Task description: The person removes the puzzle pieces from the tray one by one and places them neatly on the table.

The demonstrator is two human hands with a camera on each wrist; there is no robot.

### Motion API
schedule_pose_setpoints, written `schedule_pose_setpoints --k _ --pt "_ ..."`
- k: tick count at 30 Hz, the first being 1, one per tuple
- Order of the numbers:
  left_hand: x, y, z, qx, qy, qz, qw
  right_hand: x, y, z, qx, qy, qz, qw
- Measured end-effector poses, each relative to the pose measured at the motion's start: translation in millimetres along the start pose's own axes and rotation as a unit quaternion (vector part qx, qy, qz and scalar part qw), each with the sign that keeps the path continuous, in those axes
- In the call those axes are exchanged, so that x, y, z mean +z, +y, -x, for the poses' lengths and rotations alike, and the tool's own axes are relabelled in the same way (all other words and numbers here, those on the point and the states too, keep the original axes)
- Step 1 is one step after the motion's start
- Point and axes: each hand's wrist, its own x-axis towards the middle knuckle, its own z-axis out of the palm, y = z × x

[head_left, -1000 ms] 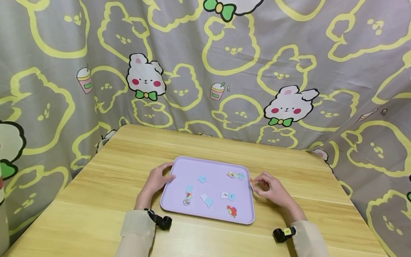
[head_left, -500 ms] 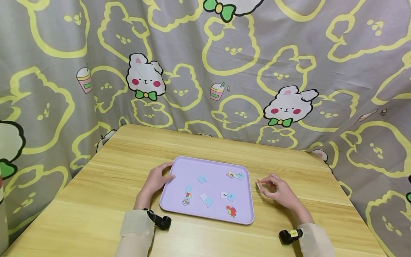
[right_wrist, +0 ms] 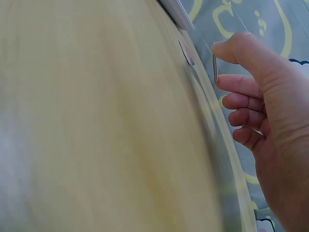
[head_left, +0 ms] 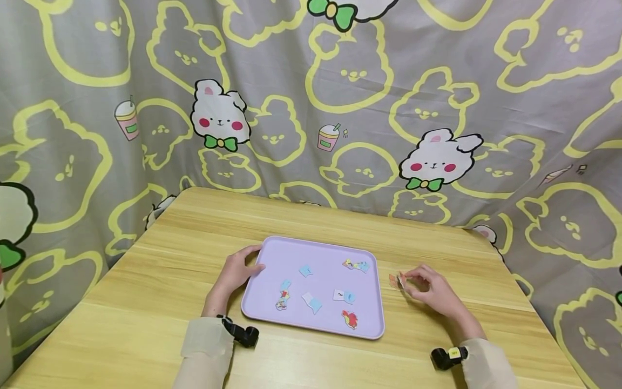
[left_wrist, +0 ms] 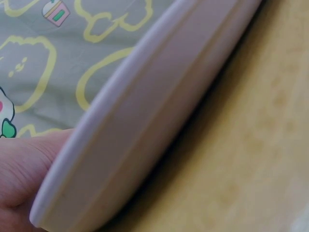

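A shallow lilac tray (head_left: 320, 254) lies on the wooden table, with several small printed puzzle pieces scattered in it. My left hand (head_left: 239, 273) grips the tray's left rim, thumb over the edge; in the left wrist view the tray wall (left_wrist: 140, 106) hides most of that hand. To the right of the tray, my right hand (head_left: 430, 289) pinches a thin puzzle piece (right_wrist: 215, 69) between thumb and index finger, its other fingers curled. Just left of those fingertips an orange puzzle piece (head_left: 394, 280) shows close over the table.
Inside the tray are a red piece (head_left: 349, 319), a light blue piece (head_left: 305, 270), a blue-and-white piece (head_left: 312, 302) and a joined-looking multicoloured strip (head_left: 283, 297). A grey curtain (head_left: 277, 70) with cartoon prints hangs behind the table (head_left: 146, 292).
My right hand has moved right, away from the tray's right rim, with the pinched piece. An orange piece now shows apart from its fingertips. My left hand stays on the tray.
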Motion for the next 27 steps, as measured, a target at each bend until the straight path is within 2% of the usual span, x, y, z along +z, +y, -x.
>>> schedule_pose_setpoints --k 15,21,27 --pt "-0.5 0.9 0.1 -0.007 -0.004 0.002 1.0000 -9 6 6.8 0.008 -0.012 0.023 0.9996" --pt "-0.6 1.3 0.8 -0.005 -0.003 0.002 1.0000 -11 4 4.1 -0.010 -0.017 0.029 0.9994" --pt "0.4 0.2 -0.6 -0.007 -0.006 0.002 1.0000 -15 0 2.6 -0.021 -0.034 0.058 0.9975"
